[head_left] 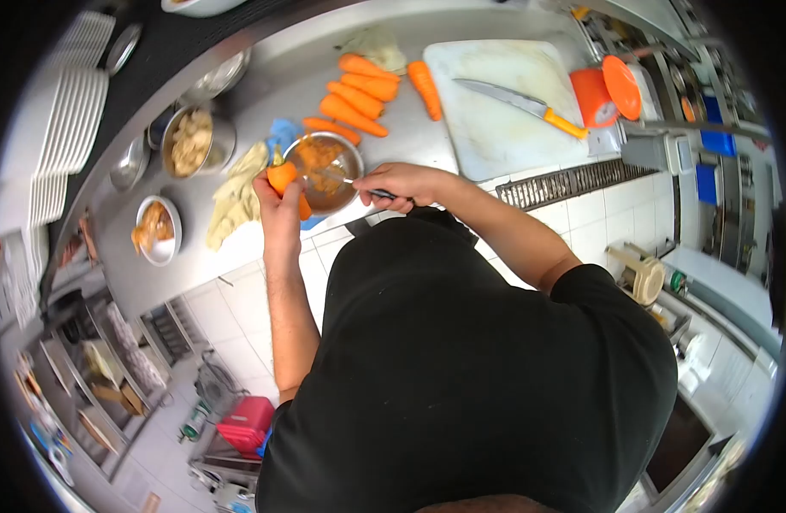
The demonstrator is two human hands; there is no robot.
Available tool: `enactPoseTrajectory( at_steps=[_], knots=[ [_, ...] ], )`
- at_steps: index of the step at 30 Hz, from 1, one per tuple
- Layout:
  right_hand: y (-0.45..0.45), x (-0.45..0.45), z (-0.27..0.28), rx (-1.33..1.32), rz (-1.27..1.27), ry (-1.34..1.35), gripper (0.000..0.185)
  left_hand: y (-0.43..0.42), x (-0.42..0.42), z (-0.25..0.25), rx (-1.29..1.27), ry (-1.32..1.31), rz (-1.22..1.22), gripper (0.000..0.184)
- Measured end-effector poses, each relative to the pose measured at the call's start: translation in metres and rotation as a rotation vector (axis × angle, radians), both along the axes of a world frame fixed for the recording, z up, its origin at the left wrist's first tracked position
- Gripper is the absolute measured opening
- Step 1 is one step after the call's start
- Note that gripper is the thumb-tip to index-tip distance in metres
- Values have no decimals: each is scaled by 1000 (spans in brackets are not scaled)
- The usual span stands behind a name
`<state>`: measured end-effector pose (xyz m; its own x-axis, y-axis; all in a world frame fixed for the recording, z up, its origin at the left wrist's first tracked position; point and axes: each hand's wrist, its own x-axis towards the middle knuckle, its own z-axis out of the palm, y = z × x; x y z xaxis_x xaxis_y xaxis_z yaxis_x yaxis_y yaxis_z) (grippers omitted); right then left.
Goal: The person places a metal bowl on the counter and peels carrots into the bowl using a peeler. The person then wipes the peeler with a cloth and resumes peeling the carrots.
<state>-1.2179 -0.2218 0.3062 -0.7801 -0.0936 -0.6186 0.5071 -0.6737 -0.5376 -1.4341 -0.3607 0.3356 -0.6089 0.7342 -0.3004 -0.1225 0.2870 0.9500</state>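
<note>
My left hand [280, 203] is wrapped round an orange carrot [282, 176] with a greenish top, at the left rim of a round metal bowl [357, 158]. Orange peelings [319, 158] lie inside this bowl. My right hand [399, 185] grips the dark handle of a small metal tool [335, 177], whose blade reaches over the bowl toward the carrot. Whether it is a knife or a peeler I cannot tell. Several peeled-looking carrots [350, 109] lie on the steel counter just beyond the bowl.
A white cutting board [478, 128] holds a large knife [504, 94] with a yellow handle. Left of my hands are a crumpled pale cloth [236, 198], a pot [218, 144] of pale pieces and a white bowl [174, 224]. An orange-red scale [591, 96] stands at the right.
</note>
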Motion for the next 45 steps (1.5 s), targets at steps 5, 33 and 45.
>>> enactPoseTrajectory(
  at_steps=[5,33,45],
  knots=[
    [3,16,6,180,-21,8,46,115,59,40,53,461,-551,55],
    [64,133,-10,325,-220,82,38,247,12,9,-227,405,-486,29],
    [48,45,18,-109,-210,241,49,62,33,-1,135,-561,-314,30]
  ],
)
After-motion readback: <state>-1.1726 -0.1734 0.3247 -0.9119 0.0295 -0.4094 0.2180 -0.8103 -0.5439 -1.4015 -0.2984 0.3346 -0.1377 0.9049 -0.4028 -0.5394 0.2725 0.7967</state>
